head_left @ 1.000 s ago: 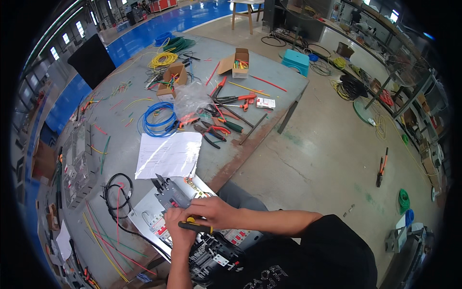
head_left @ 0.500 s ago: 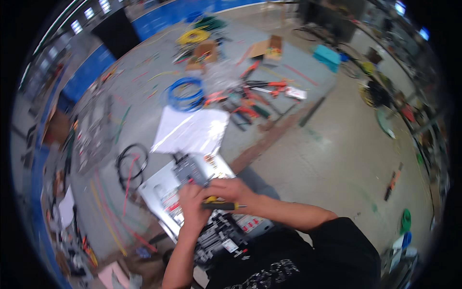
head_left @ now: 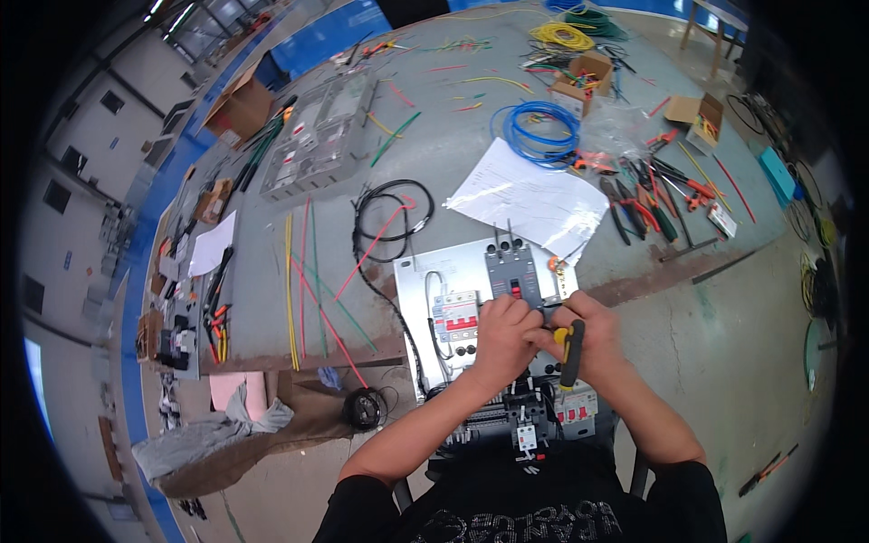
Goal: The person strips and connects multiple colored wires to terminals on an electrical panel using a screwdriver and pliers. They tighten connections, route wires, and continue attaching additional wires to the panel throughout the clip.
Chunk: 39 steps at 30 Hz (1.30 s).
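The tool handle [head_left: 571, 355] right of the frame's centre is black and yellow. The large breaker [head_left: 511, 269] is dark grey with a red toggle; the small breaker [head_left: 455, 310] is white with red levers. Behind both, the mounting plate [head_left: 466, 268] is pale silver. The white sheet [head_left: 529, 199] carries grey printed lines. The bench [head_left: 425, 136] is grey, rust-brown along its edge. Towards the upper right: a blue coil [head_left: 516, 138], a yellow coil [head_left: 561, 37], a dark green coil [head_left: 596, 25].

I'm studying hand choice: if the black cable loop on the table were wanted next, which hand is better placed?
Probably the left hand: the black cable lies on its side, while the right hand is farther and appears to hold a yellow-and-black tool.
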### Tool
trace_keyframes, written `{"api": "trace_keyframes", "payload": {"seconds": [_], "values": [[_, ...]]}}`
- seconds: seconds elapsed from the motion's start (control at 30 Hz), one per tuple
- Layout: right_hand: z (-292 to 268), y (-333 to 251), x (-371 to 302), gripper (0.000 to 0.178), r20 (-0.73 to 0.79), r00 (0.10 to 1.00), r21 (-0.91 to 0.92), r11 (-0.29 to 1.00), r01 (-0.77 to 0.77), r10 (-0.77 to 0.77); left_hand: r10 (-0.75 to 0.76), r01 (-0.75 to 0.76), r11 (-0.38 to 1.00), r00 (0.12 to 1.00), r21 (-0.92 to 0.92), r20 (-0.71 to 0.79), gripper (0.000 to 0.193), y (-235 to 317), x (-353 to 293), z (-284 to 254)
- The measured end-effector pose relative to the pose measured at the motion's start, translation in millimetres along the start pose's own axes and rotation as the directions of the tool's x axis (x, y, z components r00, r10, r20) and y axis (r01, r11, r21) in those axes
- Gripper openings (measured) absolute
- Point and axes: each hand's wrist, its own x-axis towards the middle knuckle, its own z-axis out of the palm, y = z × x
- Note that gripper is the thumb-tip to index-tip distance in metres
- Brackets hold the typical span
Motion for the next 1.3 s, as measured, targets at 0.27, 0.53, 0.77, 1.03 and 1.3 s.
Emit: {"api": "trace_keyframes", "payload": {"seconds": [0.27, 0.53, 0.77, 1.03, 1.3], "values": [[-2, 0, 11, 0.044, 0.131, 0.984, -0.075, 0.989, 0.13, -0.119, -0.066, 0.064, 0.994, 0.998, 0.089, 0.02, 0.039, 8, 0, -16], [-13, 5, 13, 0.027, 0.266, 0.951, 0.06, 0.987, 0.146, -0.157, -0.231, 0.184, 0.964, 0.937, 0.193, 0.261, 0.101, 15, 14, -23], [-19, 1, 16, 0.022, 0.282, 0.955, 0.181, 0.983, 0.042, -0.093, -0.279, 0.219, 0.947, 0.923, 0.234, 0.264, 0.103, 12, 18, -11], [-5, -3, 13, 0.035, 0.221, 0.975, 0.069, 0.997, -0.032, 0.016, -0.254, 0.201, 0.952, 0.94, 0.232, 0.228, 0.085, 7, 13, -7], [-4, -2, 16, 0.035, 0.235, 0.972, -0.082, 0.996, 0.022, -0.002, -0.235, 0.203, 0.963, 0.955, 0.177, 0.183, 0.087, 6, 8, -9]]}}
